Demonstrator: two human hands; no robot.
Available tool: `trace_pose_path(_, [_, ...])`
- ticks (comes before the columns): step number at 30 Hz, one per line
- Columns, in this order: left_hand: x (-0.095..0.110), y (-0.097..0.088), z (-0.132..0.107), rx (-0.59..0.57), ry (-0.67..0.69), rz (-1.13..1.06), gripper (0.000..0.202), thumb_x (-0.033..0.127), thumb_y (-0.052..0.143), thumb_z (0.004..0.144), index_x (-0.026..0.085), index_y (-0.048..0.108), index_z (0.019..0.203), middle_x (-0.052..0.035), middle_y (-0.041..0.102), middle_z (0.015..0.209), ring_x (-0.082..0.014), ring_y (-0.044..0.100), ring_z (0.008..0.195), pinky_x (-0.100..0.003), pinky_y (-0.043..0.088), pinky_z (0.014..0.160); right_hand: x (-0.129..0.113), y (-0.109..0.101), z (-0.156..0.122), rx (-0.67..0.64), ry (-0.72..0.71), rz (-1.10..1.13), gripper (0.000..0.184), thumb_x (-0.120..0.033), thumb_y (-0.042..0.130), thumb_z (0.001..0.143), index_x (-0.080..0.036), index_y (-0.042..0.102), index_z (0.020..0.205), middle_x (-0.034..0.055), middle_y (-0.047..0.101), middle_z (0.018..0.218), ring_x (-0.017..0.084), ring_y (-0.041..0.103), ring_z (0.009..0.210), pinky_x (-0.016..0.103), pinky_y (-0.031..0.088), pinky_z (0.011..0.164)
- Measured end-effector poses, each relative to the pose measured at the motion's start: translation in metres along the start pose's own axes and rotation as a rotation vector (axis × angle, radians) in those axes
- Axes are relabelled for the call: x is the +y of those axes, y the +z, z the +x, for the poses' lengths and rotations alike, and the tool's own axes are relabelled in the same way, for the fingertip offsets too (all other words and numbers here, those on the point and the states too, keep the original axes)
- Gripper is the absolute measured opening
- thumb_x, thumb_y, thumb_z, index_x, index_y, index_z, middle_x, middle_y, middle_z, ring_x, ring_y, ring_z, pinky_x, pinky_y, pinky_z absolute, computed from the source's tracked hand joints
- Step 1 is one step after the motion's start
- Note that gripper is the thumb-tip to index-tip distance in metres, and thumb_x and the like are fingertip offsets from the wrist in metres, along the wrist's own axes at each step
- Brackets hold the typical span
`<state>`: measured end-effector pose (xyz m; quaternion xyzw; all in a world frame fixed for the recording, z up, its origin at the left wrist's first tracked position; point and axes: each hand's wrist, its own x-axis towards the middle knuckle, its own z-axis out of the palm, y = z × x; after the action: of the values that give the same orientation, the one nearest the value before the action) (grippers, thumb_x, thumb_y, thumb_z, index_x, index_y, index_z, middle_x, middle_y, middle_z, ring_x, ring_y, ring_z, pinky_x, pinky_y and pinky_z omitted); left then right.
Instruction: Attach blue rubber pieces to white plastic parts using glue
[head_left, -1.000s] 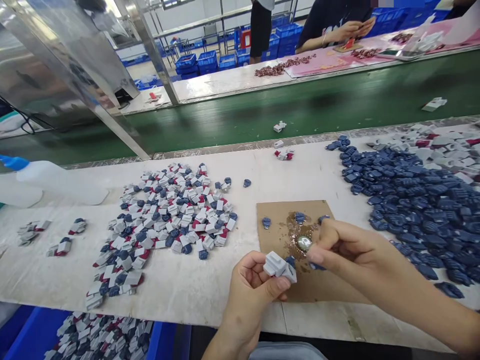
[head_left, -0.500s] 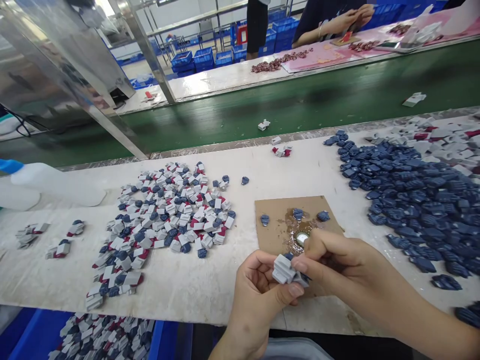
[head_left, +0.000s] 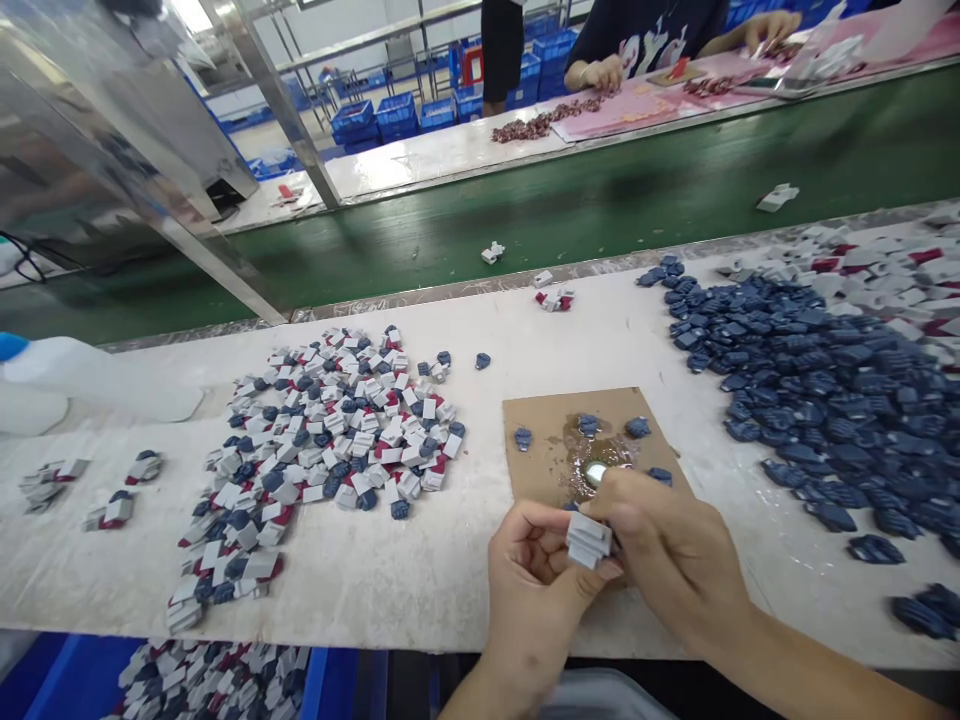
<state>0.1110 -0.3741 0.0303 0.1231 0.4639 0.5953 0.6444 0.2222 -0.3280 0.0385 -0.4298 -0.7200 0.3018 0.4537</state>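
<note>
My left hand [head_left: 536, 590] pinches a small grey plastic part [head_left: 589, 540] between thumb and fingers, just in front of a brown cardboard square [head_left: 540, 445]. My right hand [head_left: 667, 555] is closed against the same grey part from the right, fingers pressed on it; whatever blue piece it carried is hidden. On the cardboard sit a shiny blob of glue [head_left: 596, 470] and a few dark blue pieces [head_left: 637, 427]. A pile of assembled grey, blue and red parts [head_left: 330, 440] lies to the left. A big heap of dark blue parts [head_left: 817, 390] lies to the right.
A white bottle with a blue cap [head_left: 97, 375] lies at far left. A blue bin [head_left: 210, 680] of finished parts sits below the table edge. Behind runs a green conveyor belt [head_left: 600, 215]. Another person [head_left: 652, 40] works at the far bench. A metal frame [head_left: 225, 150] slants at upper left.
My right hand has moved left from the glue spot onto the grey part in my left hand, and both hands have closed together. The view has shifted slightly.
</note>
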Motion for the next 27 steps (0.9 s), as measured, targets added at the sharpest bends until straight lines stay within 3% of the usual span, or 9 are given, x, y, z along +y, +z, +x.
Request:
trace_pose_path(2, [0.004,-0.002,0.002,-0.015,-0.01,0.036,0.038,0.026,0.096,0.046,0.018,0.064,0.066,0.0005,0.073,0.064,-0.013,0.067,0.06,-0.022,0.054,0.058,-0.001,-0.011,0.015,0.052,0.104,0.06,0.06,-0.065,0.026,0.097,-0.025,0.066,0.077,0.0031,0.059,0.062,0.017,0.052,0.056,0.03,0.041,0.049])
trace_pose_path(5, [0.006,-0.001,0.001,-0.014,-0.008,0.067,0.039,0.028,0.095,0.046,0.019,0.064,0.067,-0.0008,0.075,0.066,-0.0147,0.068,0.06,-0.023,0.054,0.058,-0.007,-0.014,0.037,0.248,0.305,0.237,0.07,-0.08,0.023,0.087,-0.027,0.068,0.096,0.0061,0.067,0.084,0.021,0.061,0.074,0.034,0.049,0.062])
trace_pose_path(8, [0.005,0.001,0.0,-0.049,0.015,0.124,0.038,0.025,0.095,0.045,0.019,0.064,0.066,-0.0019,0.075,0.066,-0.015,0.069,0.06,-0.023,0.055,0.058,-0.014,0.0,0.045,0.075,0.433,0.455,0.07,-0.081,0.029,0.085,-0.023,0.064,0.101,0.0061,0.069,0.094,0.02,0.065,0.08,0.035,0.051,0.077])
trace_pose_path(11, [0.0,-0.002,-0.002,-0.049,0.033,0.157,0.033,0.026,0.093,0.052,0.019,0.064,0.066,-0.0039,0.075,0.068,-0.0168,0.069,0.062,-0.027,0.057,0.061,-0.015,0.014,0.039,-0.189,0.587,0.588,0.073,-0.081,0.027,0.086,-0.019,0.062,0.103,0.0043,0.07,0.073,0.017,0.065,0.062,0.031,0.053,0.066])
trace_pose_path(15, [-0.009,-0.006,-0.005,-0.018,0.063,0.149,0.029,0.029,0.091,0.057,0.02,0.064,0.066,-0.003,0.073,0.07,-0.0175,0.068,0.063,-0.029,0.057,0.061,-0.015,0.015,0.034,-0.197,0.673,0.618,0.08,-0.088,0.028,0.08,-0.017,0.064,0.092,0.0023,0.062,0.05,0.017,0.06,0.048,0.026,0.046,0.047])
trace_pose_path(20, [-0.005,-0.009,0.0,-0.052,0.067,0.205,0.028,0.029,0.09,0.058,0.022,0.064,0.068,-0.0014,0.072,0.07,-0.0179,0.067,0.065,-0.031,0.055,0.065,-0.019,0.019,0.037,-0.191,0.661,0.607,0.077,-0.086,0.029,0.081,-0.018,0.066,0.085,0.0015,0.061,0.051,0.015,0.058,0.048,0.025,0.047,0.048])
trace_pose_path(22, [0.007,-0.016,0.007,-0.122,0.057,0.336,0.025,0.031,0.088,0.06,0.022,0.068,0.073,-0.0032,0.073,0.072,-0.0197,0.067,0.066,-0.031,0.054,0.064,-0.019,0.025,0.039,-0.187,0.662,0.618,0.075,-0.084,0.03,0.082,-0.019,0.066,0.085,0.0009,0.061,0.054,0.014,0.058,0.049,0.026,0.049,0.05])
trace_pose_path(24, [0.026,-0.029,0.015,-0.148,0.137,0.635,0.017,0.026,0.084,0.065,0.022,0.072,0.077,-0.0047,0.073,0.074,-0.021,0.065,0.067,-0.031,0.052,0.064,-0.014,0.025,0.042,-0.141,0.642,0.592,0.072,-0.082,0.033,0.084,-0.019,0.068,0.089,0.0026,0.064,0.063,0.016,0.062,0.057,0.028,0.053,0.056])
trace_pose_path(27, [0.058,-0.057,0.02,0.023,0.455,1.17,0.018,0.018,0.075,0.072,0.025,0.077,0.088,-0.0088,0.074,0.09,-0.0287,0.064,0.088,-0.04,0.049,0.081,0.006,0.001,0.042,0.042,0.524,0.427,0.065,-0.077,0.034,0.087,-0.023,0.07,0.098,0.0065,0.072,0.08,0.02,0.068,0.074,0.033,0.058,0.069])
